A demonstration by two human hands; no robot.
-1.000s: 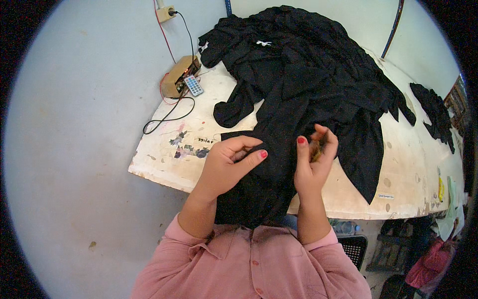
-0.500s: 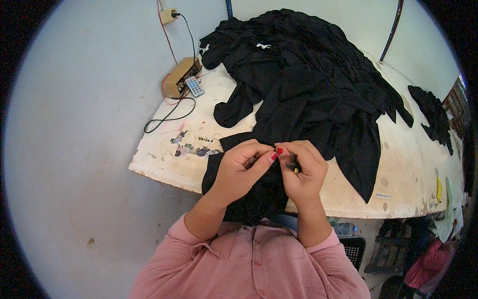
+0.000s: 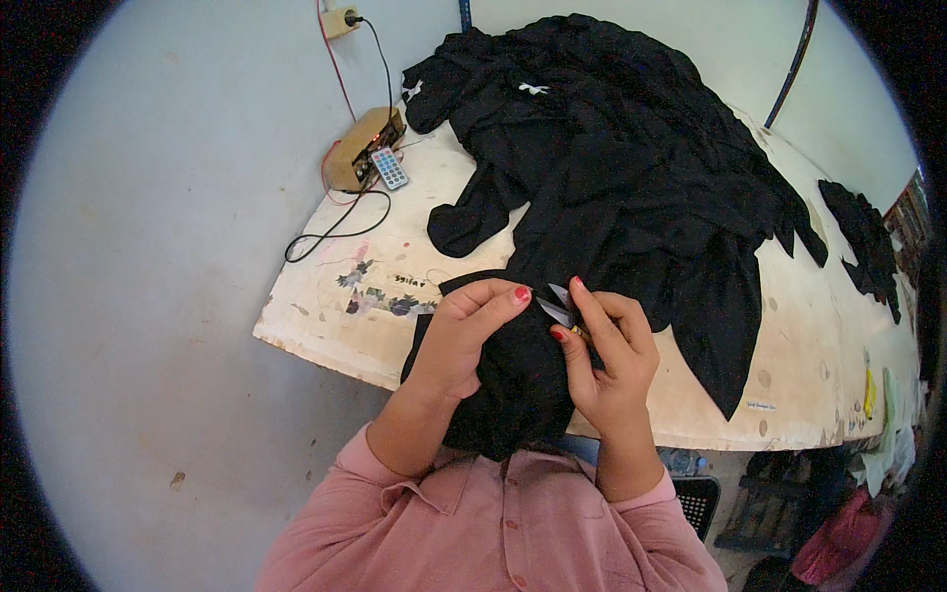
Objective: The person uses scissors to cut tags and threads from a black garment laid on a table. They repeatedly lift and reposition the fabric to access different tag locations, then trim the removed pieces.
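My right hand [image 3: 614,365] holds a pair of small thread snips [image 3: 556,312], its two pointed blades spread apart and aimed toward my left hand. Thumb and forefinger of my left hand [image 3: 462,340] are pinched together close to the blade tips; what they grip is too small to make out. Beneath both hands lies black cloth [image 3: 631,187], a large crumpled heap that covers much of the table and hangs over the near edge toward my lap. Two small white bits, one of them a scrap [image 3: 534,89], show on its far part.
The pale worn table [image 3: 326,306] has a curved-looking near edge. At the far left sit a brown box with wiring [image 3: 363,148], a remote control [image 3: 390,169] and a looped black cable [image 3: 335,234]. Another black cloth piece [image 3: 860,237] lies far right. A plastic bottle [image 3: 683,462] is below the table.
The snips have come into view in my right hand, blades spread, with forefinger and thumb now apart. My left hand has drawn slightly left, away from the right.
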